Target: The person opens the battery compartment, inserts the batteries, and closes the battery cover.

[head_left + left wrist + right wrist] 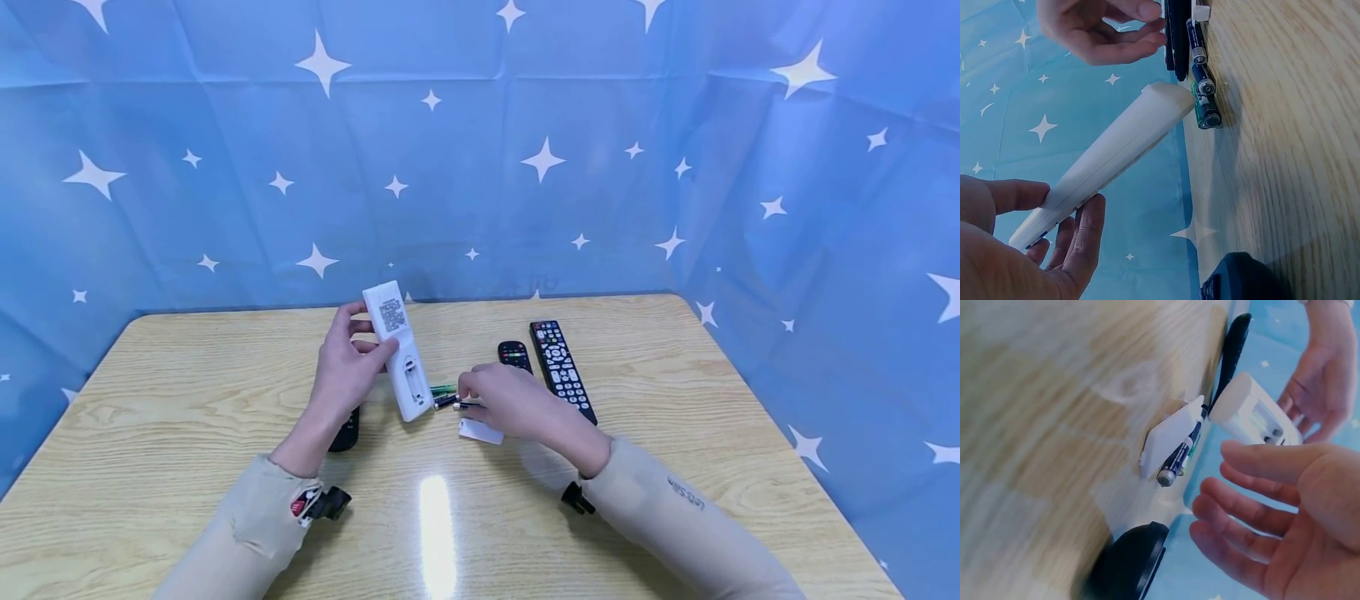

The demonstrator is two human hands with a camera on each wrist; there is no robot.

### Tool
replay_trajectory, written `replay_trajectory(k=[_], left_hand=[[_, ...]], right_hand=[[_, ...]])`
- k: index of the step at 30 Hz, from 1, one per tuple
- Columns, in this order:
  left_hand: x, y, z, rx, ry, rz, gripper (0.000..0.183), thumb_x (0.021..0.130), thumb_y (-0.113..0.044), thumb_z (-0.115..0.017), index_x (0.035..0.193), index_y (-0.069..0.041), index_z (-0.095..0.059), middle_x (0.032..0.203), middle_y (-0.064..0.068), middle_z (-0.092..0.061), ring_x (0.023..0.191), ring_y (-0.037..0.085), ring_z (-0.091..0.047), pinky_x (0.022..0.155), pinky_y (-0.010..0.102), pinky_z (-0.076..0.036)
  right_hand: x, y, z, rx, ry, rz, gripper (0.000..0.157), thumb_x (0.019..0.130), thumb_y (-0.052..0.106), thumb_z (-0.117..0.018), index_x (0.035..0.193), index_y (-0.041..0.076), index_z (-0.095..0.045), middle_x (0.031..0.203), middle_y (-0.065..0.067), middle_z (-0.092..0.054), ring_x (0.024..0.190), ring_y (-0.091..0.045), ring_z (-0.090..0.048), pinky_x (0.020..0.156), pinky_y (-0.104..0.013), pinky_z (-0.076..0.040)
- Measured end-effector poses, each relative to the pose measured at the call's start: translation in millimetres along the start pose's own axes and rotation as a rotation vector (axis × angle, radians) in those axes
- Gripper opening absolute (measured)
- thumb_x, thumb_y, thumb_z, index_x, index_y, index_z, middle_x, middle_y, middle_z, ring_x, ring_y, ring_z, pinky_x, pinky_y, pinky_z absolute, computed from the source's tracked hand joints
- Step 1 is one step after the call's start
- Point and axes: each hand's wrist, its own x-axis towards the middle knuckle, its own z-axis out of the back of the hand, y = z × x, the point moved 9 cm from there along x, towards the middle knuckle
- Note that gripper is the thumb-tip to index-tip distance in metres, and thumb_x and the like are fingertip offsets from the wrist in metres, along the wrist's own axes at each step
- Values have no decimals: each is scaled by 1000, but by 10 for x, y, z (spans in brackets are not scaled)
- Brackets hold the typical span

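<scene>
My left hand grips a white remote control by its upper part, thumb on the back and fingers behind. The remote is tilted with its back showing, and its battery compartment is uncovered, with no battery visible inside. Just to its right lie several small batteries, among them a green one and a dark blue one. Over them hovers my right hand, its fingers loosely bent and nothing between them in the right wrist view. A white battery cover lies on the table beside the batteries.
A long black remote and a shorter black remote lie beyond my right hand. Another black remote is partly hidden under my left wrist. A blue star-patterned cloth hangs behind the wooden table.
</scene>
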Motion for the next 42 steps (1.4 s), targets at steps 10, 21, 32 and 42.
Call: replay_trajectory(k=[10,21,32,42], left_hand=[[-10,-6,-4,13,13,-2,62,98,-4,-66,152,-8,-36,127,18,-56,99,31,-65,81,49,-61],[-20,-4,-17,34,12,-4,61,98,-5,-67,151,-8,-37,127,17,-56,98,30,-65,81,50,-60],[-25,-6,-29,33,13,-9,60,98,-4,-67,150,-9,-38,126,17,-56,97,30,-65,77,44,-61],[-28,15,-35,43,20,-6,59,98,-5,-67,150,-9,-38,126,18,-56,97,30,-65,81,51,-60]], right_hand=[[145,-49,-154,-14,80,-63,12,96,12,-75,107,9,-71,102,-2,-71,86,-13,-63,73,-29,-54],[199,-35,-232,-27,89,-47,14,95,8,-75,107,9,-70,105,-3,-71,95,-18,-66,80,-31,-57],[189,-28,-241,-14,86,-51,19,95,6,-74,113,10,-69,100,-3,-68,87,-15,-63,74,-29,-54],[146,-76,-196,52,40,-38,30,93,-4,-65,118,10,-73,103,-4,-68,79,-13,-57,67,-27,-50]])
